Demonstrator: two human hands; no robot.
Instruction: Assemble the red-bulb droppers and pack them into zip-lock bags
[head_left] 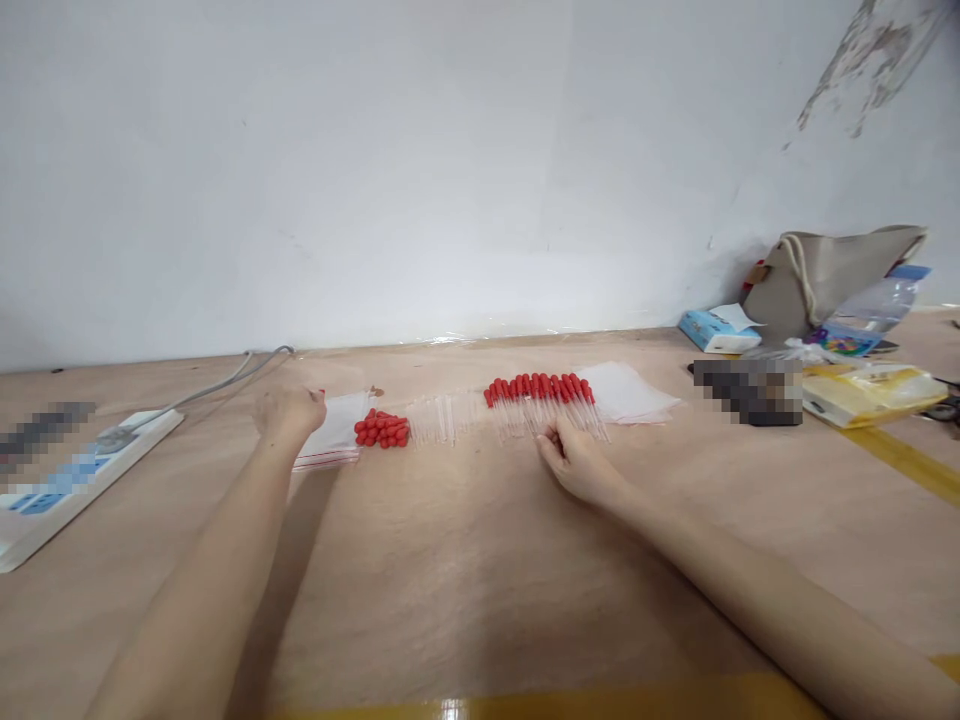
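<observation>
My left hand point(289, 415) is raised at the left of the stacked clear zip bags point(334, 432), its fingers curled shut. A small red tip like the loose bulbs shows at its fingertips. Loose red rubber bulbs point(381, 430) lie in a pile beside those bags, and several thin clear glass tubes point(444, 418) lie to their right. My right hand point(577, 462) is pinched closed at the glass ends of a row of red-bulbed droppers point(541, 387). What sits between its fingers is hidden. More clear bags point(626, 393) lie right of the row.
A white power strip point(142, 440) with a grey cable lies at the left. On the right are a blue tissue pack point(716, 330), a beige bag point(840, 270), a blurred dark object point(750, 392) and a yellow-white packet point(862, 393). A wall stands behind the table.
</observation>
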